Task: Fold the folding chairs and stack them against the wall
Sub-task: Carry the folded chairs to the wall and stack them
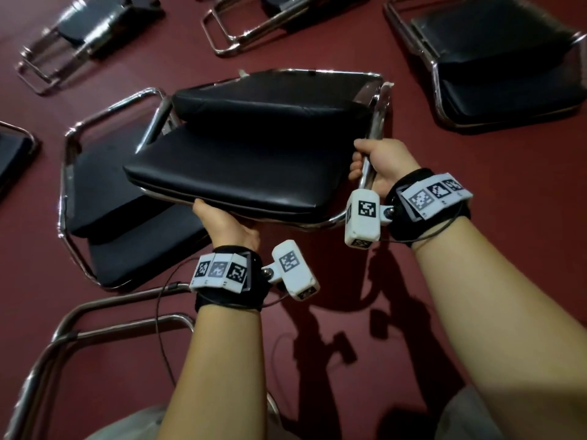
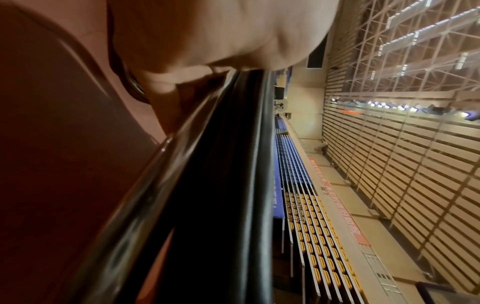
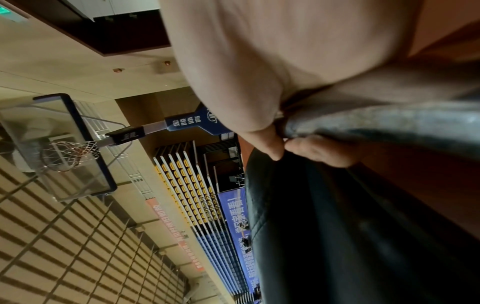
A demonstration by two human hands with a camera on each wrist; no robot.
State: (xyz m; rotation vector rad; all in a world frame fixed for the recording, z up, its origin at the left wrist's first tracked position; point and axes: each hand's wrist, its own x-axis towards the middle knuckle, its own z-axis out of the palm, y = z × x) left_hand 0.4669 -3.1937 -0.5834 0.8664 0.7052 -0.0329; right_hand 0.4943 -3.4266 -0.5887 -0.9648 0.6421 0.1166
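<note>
A folded chair with black cushions and a chrome frame hangs above the dark red floor, held in both hands. My left hand grips its near edge from below, the fingers hidden under the seat. My right hand is curled round the chrome side tube at the chair's right. The left wrist view shows the left hand over the chair's chrome tube and black cushion edge. The right wrist view shows the right hand wrapped round the tube, thumb and fingertip meeting.
Several more chairs lie flat on the floor: one just under the held chair at left, one at the upper right, two at the top. A chrome frame stands near my left forearm. A basketball hoop and stands show behind.
</note>
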